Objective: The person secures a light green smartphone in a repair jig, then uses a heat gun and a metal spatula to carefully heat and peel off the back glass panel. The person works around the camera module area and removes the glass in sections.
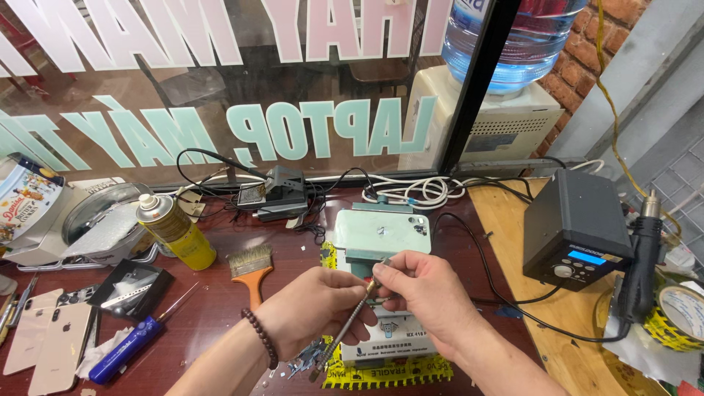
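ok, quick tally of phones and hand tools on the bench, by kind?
Phones, back up: 3, a pale green one and two pinkish ones
Brush: 1
Blue-handled driver: 1
Metal tool held by left hand and right hand: 1
Spray can: 1
Total: 7

Tool tip [375,282] hidden btwn both hands' fingers; water bottle [513,37] top cut off by frame edge.
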A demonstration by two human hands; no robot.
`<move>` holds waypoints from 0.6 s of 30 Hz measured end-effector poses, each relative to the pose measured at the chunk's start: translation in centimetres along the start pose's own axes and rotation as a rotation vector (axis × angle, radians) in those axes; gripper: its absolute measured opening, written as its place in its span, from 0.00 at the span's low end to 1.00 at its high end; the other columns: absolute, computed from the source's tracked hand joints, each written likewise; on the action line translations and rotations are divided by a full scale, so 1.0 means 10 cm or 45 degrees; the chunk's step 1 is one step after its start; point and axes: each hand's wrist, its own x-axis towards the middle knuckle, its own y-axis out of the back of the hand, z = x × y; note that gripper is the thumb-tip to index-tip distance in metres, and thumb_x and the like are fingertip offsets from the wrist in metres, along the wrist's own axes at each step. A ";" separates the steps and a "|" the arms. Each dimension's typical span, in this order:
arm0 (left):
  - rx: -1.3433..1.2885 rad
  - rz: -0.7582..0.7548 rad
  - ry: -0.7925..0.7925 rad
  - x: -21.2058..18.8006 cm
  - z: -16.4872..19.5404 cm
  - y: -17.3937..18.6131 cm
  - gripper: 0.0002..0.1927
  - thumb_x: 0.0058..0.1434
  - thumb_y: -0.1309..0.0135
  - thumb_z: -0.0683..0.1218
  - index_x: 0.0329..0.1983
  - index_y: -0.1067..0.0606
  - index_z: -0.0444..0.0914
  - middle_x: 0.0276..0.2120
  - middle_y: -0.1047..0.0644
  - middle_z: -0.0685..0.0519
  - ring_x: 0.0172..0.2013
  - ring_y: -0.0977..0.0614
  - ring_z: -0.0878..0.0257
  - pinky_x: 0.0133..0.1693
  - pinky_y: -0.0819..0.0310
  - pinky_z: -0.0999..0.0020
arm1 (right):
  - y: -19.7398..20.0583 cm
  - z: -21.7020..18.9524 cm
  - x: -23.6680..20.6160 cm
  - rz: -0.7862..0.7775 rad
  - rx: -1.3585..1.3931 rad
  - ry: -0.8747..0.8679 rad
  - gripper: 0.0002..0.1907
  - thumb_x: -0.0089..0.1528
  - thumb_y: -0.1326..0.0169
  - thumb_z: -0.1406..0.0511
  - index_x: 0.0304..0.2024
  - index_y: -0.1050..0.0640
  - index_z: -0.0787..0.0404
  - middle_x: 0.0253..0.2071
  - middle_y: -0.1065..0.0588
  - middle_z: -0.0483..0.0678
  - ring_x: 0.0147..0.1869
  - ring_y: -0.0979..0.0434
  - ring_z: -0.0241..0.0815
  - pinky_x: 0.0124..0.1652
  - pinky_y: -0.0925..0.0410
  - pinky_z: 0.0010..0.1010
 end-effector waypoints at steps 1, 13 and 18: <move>0.078 0.016 0.016 0.01 0.02 -0.03 0.16 0.68 0.51 0.47 0.47 0.22 0.29 0.31 0.18 0.47 0.29 0.15 0.60 0.33 0.18 0.67 | 0.00 0.01 0.01 0.013 -0.015 -0.009 0.09 0.62 0.41 0.63 0.33 0.21 0.65 0.27 0.24 0.44 0.33 0.24 0.34 0.35 0.28 0.28; 0.951 0.532 -0.417 0.02 0.20 -0.46 0.15 0.65 0.46 0.49 0.35 0.17 0.32 0.22 0.18 0.48 0.22 0.17 0.64 0.28 0.25 0.70 | -0.01 -0.09 0.01 0.330 -0.220 0.105 0.13 0.63 0.42 0.60 0.32 0.22 0.64 0.25 0.27 0.44 0.29 0.30 0.33 0.31 0.34 0.28; 0.003 0.136 -0.201 0.14 0.30 -0.50 0.12 0.67 0.48 0.47 0.40 0.20 0.32 0.29 0.18 0.48 0.28 0.16 0.61 0.31 0.18 0.65 | 0.05 -0.31 -0.13 0.197 -0.096 0.170 0.13 0.65 0.46 0.59 0.38 0.21 0.64 0.26 0.24 0.44 0.30 0.24 0.37 0.32 0.29 0.28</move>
